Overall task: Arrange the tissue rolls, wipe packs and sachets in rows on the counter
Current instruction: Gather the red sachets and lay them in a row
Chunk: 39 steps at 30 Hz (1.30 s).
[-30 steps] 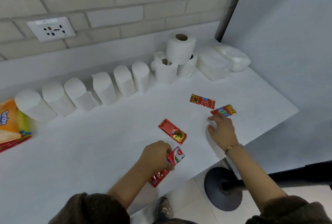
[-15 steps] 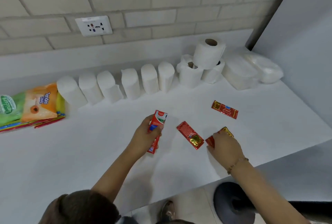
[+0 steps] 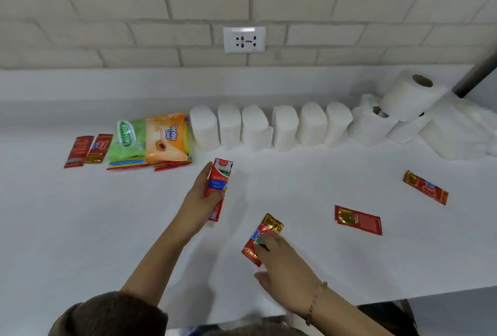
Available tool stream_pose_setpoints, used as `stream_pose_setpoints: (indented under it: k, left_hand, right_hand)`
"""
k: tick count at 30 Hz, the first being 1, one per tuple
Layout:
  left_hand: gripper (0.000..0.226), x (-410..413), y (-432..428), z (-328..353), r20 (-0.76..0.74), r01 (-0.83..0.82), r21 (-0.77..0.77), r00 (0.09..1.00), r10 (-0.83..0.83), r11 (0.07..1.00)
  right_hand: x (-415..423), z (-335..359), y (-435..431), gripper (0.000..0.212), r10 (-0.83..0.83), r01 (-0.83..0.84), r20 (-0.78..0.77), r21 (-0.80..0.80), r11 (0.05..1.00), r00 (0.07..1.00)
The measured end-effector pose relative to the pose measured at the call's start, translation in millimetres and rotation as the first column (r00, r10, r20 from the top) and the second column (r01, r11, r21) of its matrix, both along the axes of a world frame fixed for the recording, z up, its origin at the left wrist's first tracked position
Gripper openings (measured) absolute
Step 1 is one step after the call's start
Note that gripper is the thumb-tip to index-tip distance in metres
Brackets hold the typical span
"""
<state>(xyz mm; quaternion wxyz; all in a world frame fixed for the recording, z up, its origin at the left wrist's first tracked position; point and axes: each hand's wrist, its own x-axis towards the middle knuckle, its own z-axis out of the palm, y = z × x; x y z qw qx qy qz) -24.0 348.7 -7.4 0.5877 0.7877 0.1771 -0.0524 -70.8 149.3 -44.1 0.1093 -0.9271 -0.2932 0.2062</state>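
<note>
row of six tissue rolls set along wall; heap of rolls at right unsorted. wipe packs beside row, two sachets laid far left. left hand grip closed round red sachets. right hand fingers on red-gold sachet; pinch or press, cannot tell. two loose sachets on tabletop to place. no containers seen.

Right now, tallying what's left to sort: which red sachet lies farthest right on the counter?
The gold-ended sachet lying alone near the stacked tissue rolls; the next sachet lies further left and nearer the front edge.
</note>
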Motion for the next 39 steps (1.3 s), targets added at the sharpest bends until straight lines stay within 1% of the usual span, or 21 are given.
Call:
stream_pose_setpoints:
  k: [3,6,7,9,12,14,17,20,22,23,25,27,30,33,36,39]
  left_hand:
    - [0.054,-16.6,56.7,5.8,0.076,-0.07,0.048,0.995,0.066,0.996]
    - [0.031,-35.0,141.7,4.0,0.166,-0.267,0.095,0.954,0.249,0.959]
    - [0.025,-39.4,164.5,1.6,0.174,-0.329,0.111,0.935,0.308,0.938]
    - [0.019,-51.4,216.3,-6.7,0.175,-0.44,0.143,0.893,0.415,0.887]
    - [0.023,-64.5,280.1,-20.8,0.112,-0.511,0.252,0.859,0.5,0.821]
    - [0.026,-69.4,318.8,-33.9,0.075,-0.505,0.332,0.856,0.512,0.797]
    - [0.03,-67.2,364.2,-53.2,0.071,-0.478,0.397,0.867,0.493,0.783]
    - [0.034,-52.5,401.2,-67.9,0.057,-0.448,0.47,0.875,0.481,0.76]
    - [0.036,-39.7,424.1,-76.7,0.074,-0.412,0.535,0.893,0.445,0.738]
    - [0.036,-33.3,435.7,-82.8,0.084,-0.38,0.588,0.907,0.413,0.714]
    - [0.035,-20.0,457.6,-91.9,0.081,-0.297,0.722,0.934,0.349,0.625]
    - [0.035,-5.9,472.0,-95.0,0.07,-0.26,0.793,0.937,0.342,0.551]
    - [0.037,12.3,484.5,-97.1,0.08,-0.271,0.785,0.936,0.343,0.557]
    - [0.038,23.9,495.5,-100.1,0.082,-0.282,0.774,0.932,0.352,0.567]
    - [0.036,25.9,502.7,-100.7,0.116,-0.308,0.774,0.928,0.354,0.554]
    - [0.034,23.6,503.1,-101.6,0.16,-0.348,0.757,0.919,0.36,0.553]
  right_hand:
    - [-1.1,-5.1,62.2,0.049,0.14,-0.141,0.042,0.017,0.99,0.989]
    - [-5.6,-7.6,142.6,0.047,0.259,-0.261,0.064,0.028,0.965,0.964]
    - [-6.5,-8.6,162.9,0.048,0.287,-0.289,0.054,0.043,0.956,0.956]
    - [-7.5,-9.9,209.6,0.05,0.357,-0.36,0.059,0.048,0.932,0.932]
    - [-4.6,-10.5,268.9,0.053,0.454,-0.457,0.072,0.032,0.889,0.888]
    - [1.6,-10.9,309.1,0.055,0.516,-0.519,0.081,0.012,0.855,0.853]
    - [19.8,-13.5,368.6,0.058,0.575,-0.574,0.092,-0.031,0.818,0.813]
    - [44.2,-15.7,423.2,0.063,0.579,-0.576,0.109,-0.064,0.815,0.808]
    - [61.5,-17.6,455.3,0.066,0.575,-0.568,0.116,-0.088,0.818,0.81]
    - [69.9,-18.0,470.1,0.069,0.573,-0.564,0.119,-0.099,0.82,0.811]
    - [88.9,-18.9,500.4,0.078,0.555,-0.542,0.128,-0.125,0.831,0.822]
    - [106.6,-17.9,524.9,0.091,0.542,-0.522,0.117,-0.163,0.837,0.832]
    - [126.9,-12.6,551.0,0.112,0.544,-0.519,0.068,-0.222,0.825,0.836]
    - [139.4,-7.3,568.0,0.129,0.565,-0.538,0.005,-0.297,0.788,0.825]
    - [144.0,-5.5,583.7,0.138,0.583,-0.556,-0.031,-0.344,0.756,0.812]
    - [143.9,-3.3,593.5,0.142,0.615,-0.584,-0.038,-0.366,0.725,0.788]
